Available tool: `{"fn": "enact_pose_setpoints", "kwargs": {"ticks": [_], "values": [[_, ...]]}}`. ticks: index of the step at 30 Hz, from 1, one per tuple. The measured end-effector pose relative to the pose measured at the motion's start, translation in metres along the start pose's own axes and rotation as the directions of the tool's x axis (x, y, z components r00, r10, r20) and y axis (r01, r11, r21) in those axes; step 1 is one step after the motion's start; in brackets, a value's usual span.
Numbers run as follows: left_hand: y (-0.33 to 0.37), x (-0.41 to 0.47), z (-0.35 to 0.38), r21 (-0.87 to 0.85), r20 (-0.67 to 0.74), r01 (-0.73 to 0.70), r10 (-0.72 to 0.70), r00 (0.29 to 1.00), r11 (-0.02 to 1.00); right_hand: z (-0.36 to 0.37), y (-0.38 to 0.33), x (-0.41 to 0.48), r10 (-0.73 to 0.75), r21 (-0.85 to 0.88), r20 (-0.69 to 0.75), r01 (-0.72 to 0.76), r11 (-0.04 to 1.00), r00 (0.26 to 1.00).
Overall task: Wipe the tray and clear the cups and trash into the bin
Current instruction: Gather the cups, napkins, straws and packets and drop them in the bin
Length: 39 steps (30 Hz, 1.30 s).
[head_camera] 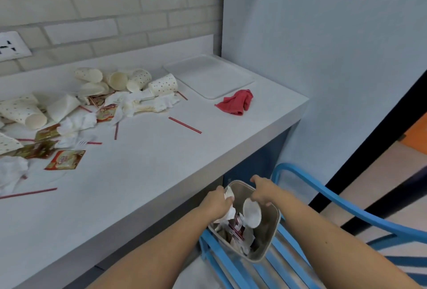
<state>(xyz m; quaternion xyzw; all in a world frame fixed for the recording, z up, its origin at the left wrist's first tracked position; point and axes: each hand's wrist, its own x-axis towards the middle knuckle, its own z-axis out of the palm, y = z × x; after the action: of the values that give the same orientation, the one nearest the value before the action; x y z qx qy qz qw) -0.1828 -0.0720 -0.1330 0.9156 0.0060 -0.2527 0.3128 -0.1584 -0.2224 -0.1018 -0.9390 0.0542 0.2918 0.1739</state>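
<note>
Cup point(252, 216) tilts round end up in bin point(269, 233); left hand point(216, 201) grips tissue point(229, 194).

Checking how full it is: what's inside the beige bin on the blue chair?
Inside the beige plastic bin: a white paper cup, red-and-white sachet wrappers and crumpled white tissue that the left hand grips. The trash hides the bin's bottom.
</note>
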Motion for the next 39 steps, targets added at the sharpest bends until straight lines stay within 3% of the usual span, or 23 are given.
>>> {"fn": "enact_pose_setpoints", "kwargs": {"ticks": [4,10,15,19,23,28,33,39], "values": [[-0.002,0.008,0.015,0.0,0.061,0.068,-0.067,0.996,0.998,0.0,0.006,0.003,-0.029,-0.067,0.027,0.031,0.997,0.999],[0.006,0.019,0.03,-0.102,0.06,0.062,-0.056,0.997,0.993,-0.013,0.007,0.006,-0.053,-0.091,0.039,0.057,0.994,0.998],[0.013,0.024,0.03,-0.08,-0.013,0.014,-0.015,1.0,0.997,-0.024,0.001,0.002,-0.073,-0.105,0.037,0.076,0.992,0.997],[0.017,0.019,0.016,-0.049,-0.17,-0.087,0.077,0.982,0.995,-0.033,-0.01,0.001,-0.058,-0.182,0.086,0.073,0.981,0.995],[0.027,-0.003,-0.011,-0.119,-0.414,-0.302,0.229,0.881,0.946,-0.051,-0.037,-0.008,-0.092,-0.258,0.171,0.135,0.957,0.981],[0.028,-0.041,-0.065,-0.068,-0.717,-0.497,0.304,0.627,0.865,-0.084,-0.097,-0.033,-0.22,-0.323,0.263,0.3,0.897,0.939],[-0.009,-0.065,-0.123,-0.051,-0.836,-0.402,0.181,0.518,0.914,-0.092,-0.167,-0.053,-0.385,-0.337,0.216,0.438,0.833,0.897],[-0.092,-0.1,-0.181,-0.1,-0.884,-0.196,0.003,0.467,0.975,-0.063,-0.255,-0.068,-0.606,-0.285,0.129,0.615,0.735,0.785]]}}
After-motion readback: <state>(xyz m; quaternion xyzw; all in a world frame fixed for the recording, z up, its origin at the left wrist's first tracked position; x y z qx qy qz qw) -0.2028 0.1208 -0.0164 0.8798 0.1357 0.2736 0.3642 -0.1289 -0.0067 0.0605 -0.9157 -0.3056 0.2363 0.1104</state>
